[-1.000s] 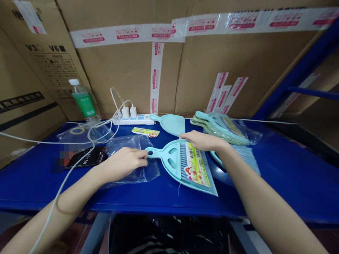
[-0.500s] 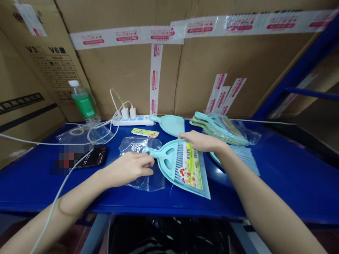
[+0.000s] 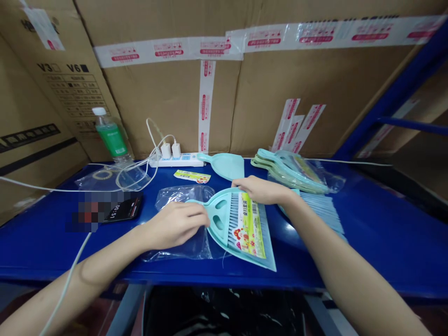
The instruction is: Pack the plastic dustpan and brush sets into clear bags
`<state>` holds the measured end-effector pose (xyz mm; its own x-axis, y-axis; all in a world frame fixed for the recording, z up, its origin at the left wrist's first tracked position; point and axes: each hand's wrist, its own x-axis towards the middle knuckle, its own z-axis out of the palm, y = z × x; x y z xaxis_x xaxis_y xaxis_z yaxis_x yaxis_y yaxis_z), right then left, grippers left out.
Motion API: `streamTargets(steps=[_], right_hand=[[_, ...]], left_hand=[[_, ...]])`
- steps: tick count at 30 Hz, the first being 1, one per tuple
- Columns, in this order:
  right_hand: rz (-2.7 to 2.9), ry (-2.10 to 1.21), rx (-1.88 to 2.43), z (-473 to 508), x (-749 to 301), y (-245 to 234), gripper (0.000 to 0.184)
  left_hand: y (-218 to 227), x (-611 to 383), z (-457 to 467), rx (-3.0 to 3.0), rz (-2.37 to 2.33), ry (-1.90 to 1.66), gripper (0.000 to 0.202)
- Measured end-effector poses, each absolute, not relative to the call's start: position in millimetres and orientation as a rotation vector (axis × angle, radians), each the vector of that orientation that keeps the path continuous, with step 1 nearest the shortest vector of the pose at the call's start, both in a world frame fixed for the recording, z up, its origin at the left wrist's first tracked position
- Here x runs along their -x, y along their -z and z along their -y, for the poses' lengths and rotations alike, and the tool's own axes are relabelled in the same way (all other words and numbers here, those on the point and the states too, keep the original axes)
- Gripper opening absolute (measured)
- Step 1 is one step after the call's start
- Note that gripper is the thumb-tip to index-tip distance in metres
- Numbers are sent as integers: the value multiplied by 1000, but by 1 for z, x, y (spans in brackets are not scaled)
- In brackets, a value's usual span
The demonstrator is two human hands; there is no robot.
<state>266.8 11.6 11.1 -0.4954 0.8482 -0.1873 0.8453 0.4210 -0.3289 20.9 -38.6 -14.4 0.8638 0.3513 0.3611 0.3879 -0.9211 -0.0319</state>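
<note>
A light-blue dustpan (image 3: 216,228) lies tilted above the blue table, with a matching brush (image 3: 235,224) nested in it and a printed card label (image 3: 251,228) across the bristles. My left hand (image 3: 180,225) is closed at the handle end, fingertips against the dustpan's rim; the palm side is hidden. My right hand (image 3: 261,190) pinches the far edge of the dustpan, thumb out of sight. Beneath the left hand and the handle spreads a crumpled clear plastic bag (image 3: 196,249).
Behind lie another dustpan (image 3: 227,165), a loose card label (image 3: 192,176) and a power strip (image 3: 175,161). Bagged sets (image 3: 297,172) and a loose brush (image 3: 324,210) are at right. Left are a phone (image 3: 126,207), a bottle (image 3: 114,140) and white cables (image 3: 138,175).
The dustpan and brush have shifted slightly toward me. My left hand has moved a little right, onto the dustpan's rim, and the plastic bag has spread toward the near left.
</note>
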Motion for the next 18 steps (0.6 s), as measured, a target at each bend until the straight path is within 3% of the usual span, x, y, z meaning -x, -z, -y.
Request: streamTargets(steps=[3, 7, 11, 18], right_hand=[[2658, -598, 1581, -10, -267, -13, 16], [2680, -627, 1545, -8, -265, -14, 16], [2664, -624, 1553, -9, -265, -12, 15], [2634, -660, 1566, -9, -266, -12, 13]], left_hand=[[4, -14, 36, 2712, 1038, 396, 22], [-10, 3, 32, 2166, 1672, -79, 28], [-16, 11, 30, 2111, 1768, -372, 32], [-18, -3, 29, 2393, 2002, -412, 23]])
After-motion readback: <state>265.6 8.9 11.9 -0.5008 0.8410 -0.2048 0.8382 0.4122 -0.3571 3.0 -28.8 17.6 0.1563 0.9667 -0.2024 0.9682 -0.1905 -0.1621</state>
